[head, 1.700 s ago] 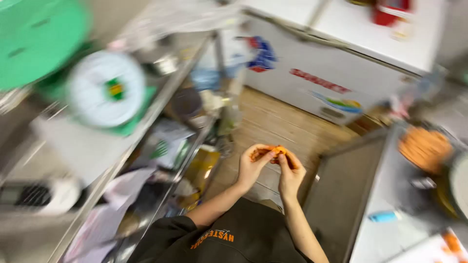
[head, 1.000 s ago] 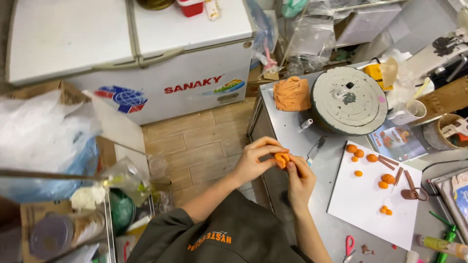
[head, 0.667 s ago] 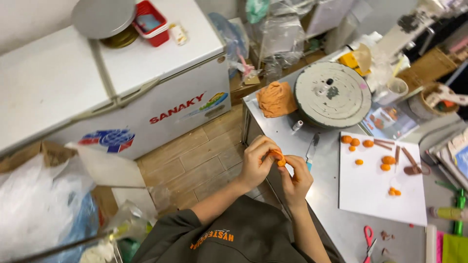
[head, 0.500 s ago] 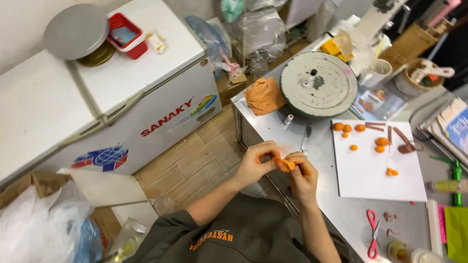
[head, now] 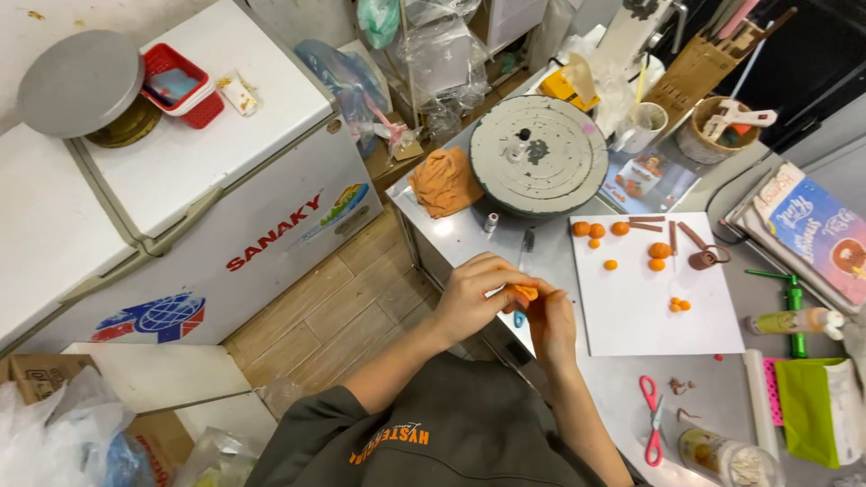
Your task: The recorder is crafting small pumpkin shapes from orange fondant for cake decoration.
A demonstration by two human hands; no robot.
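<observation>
I see a cluttered workshop: a white freezer [head: 180, 180] at left, a steel table [head: 469, 236] to its right. My left hand [head: 474, 298] and right hand [head: 552, 317] pinch an orange clay piece [head: 524, 292] between closed fingertips, at the table's near edge. Right of them lies a white board [head: 645, 311] with clay balls [head: 595, 230].

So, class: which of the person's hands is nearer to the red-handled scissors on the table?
The right hand. It sits just up and left of the red-handled scissors; the left hand lies farther left, beyond the orange clay piece both hands pinch.
</observation>
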